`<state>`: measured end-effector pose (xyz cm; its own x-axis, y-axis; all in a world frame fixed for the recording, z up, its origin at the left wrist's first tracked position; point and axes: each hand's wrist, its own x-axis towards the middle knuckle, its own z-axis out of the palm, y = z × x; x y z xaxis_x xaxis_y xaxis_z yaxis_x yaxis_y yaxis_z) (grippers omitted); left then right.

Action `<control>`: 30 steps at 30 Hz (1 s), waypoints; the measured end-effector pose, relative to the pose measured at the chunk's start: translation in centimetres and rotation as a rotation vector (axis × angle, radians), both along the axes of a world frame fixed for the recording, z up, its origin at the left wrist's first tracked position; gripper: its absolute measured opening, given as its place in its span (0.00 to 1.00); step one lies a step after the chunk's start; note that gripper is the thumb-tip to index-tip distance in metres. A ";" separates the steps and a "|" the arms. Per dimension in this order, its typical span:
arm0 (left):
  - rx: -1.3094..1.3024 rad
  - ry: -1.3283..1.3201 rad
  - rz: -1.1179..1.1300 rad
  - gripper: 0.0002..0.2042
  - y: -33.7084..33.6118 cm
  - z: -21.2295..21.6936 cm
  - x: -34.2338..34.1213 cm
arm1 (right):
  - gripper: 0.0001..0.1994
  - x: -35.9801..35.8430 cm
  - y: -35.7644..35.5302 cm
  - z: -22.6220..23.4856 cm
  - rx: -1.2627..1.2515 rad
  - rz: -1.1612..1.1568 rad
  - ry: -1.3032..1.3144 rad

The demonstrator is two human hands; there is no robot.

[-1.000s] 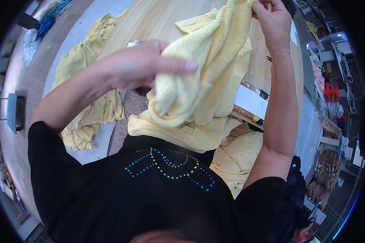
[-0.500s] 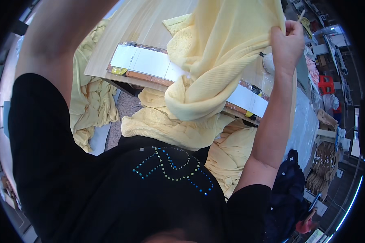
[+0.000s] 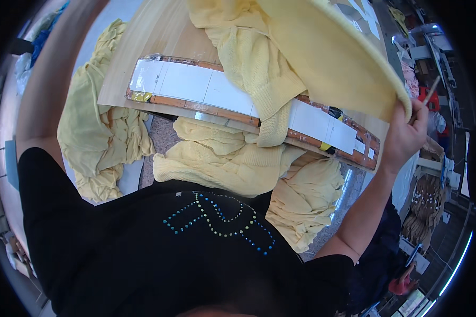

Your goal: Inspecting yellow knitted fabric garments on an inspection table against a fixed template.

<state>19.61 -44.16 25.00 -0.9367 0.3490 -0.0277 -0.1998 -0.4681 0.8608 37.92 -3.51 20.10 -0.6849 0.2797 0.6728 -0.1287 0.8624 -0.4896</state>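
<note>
A pale yellow knit garment [image 3: 333,58] is held up slantwise over the wooden table [image 3: 158,31]. My right hand [image 3: 407,132] is closed on its right edge, fingers bent around the cloth. A thin, pencil-like stick [image 3: 432,91] pokes out between those fingers. A ribbed part of the garment [image 3: 274,124] droops across the table's near edge toward my lap. My left arm [image 3: 50,90] reaches up and out past the top of the picture, so its hand is hidden.
White paper strips [image 3: 188,82] with ruled lines are taped along the table's near edge. Yellow knits lie in a heap at the left [image 3: 90,121], across my lap [image 3: 211,164] and in a pile at the right [image 3: 307,195]. Farther right is a red stool [image 3: 429,98].
My right hand has moved right and nearer, drawing the garment's edge along. The cloth, bunched and twisted before, is now more spread out. My left arm has shifted left.
</note>
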 end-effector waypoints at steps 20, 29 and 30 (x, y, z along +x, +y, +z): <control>0.497 -0.143 0.017 0.10 11.7 -12.9 -19.9 | 0.05 -3.9 -2.6 -1.6 -0.048 0.255 0.240; -0.797 -0.101 -0.110 0.09 -9.3 -14.1 0.4 | 0.13 2.6 2.9 -11.6 0.344 0.021 -0.159; -0.844 -0.157 -0.053 0.09 -8.3 -13.6 2.8 | 0.14 3.0 2.4 -12.2 0.432 0.040 -0.178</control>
<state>22.39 -52.49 11.39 -0.8835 0.1964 -0.4254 -0.3491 0.3297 0.8772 40.95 -1.07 7.87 -0.8049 -0.0295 0.5927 -0.1127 0.9882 -0.1039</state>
